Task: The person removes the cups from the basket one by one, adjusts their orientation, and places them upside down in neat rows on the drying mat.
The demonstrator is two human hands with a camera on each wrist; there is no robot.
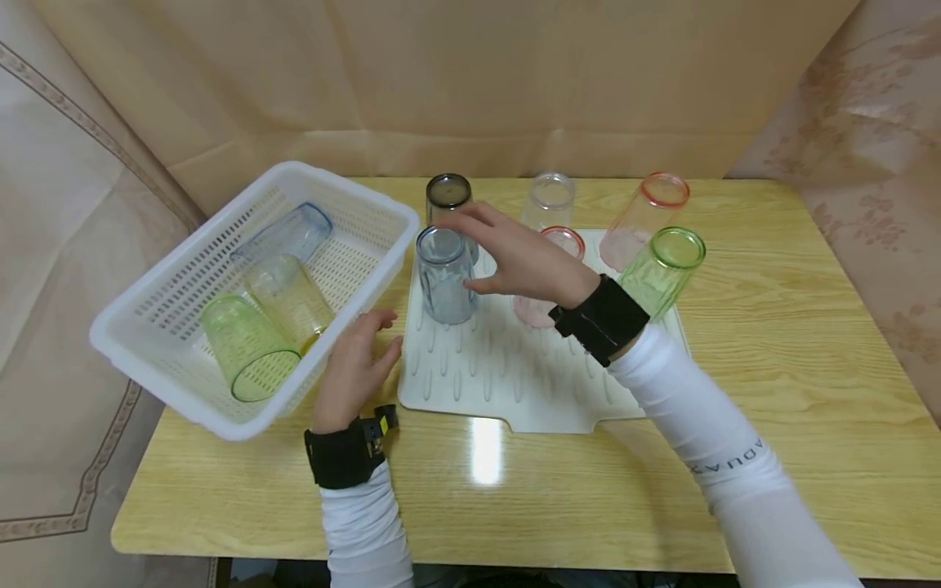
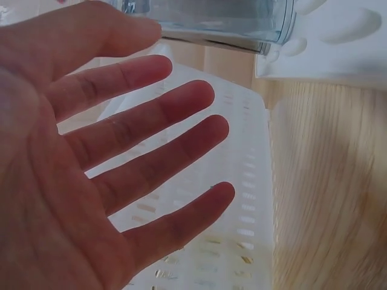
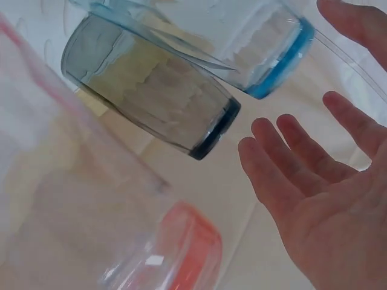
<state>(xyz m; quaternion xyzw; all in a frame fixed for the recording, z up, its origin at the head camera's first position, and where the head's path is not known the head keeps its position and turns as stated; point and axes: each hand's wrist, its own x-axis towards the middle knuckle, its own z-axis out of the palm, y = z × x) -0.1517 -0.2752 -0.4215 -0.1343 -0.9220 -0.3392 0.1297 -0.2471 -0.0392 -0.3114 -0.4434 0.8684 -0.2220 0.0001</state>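
Standing upside down on the mat (image 1: 515,396), the blue glass (image 1: 445,287) is looking fragile, slippery, best held by its sides. The right hand (image 1: 520,257) is spreading empty beside it, the left hand (image 1: 355,365) likewise near the basket (image 1: 158,381).

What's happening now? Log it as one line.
left hand: empty, by white basket | right hand: empty, near blue glass | blue glass: standing on white mat

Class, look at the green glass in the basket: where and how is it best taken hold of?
Probably round the middle of the green glass, coming from above: it lies on its side, long wall upward, while the side of the basket rises near its mouth and the yellow glass crowds its right.
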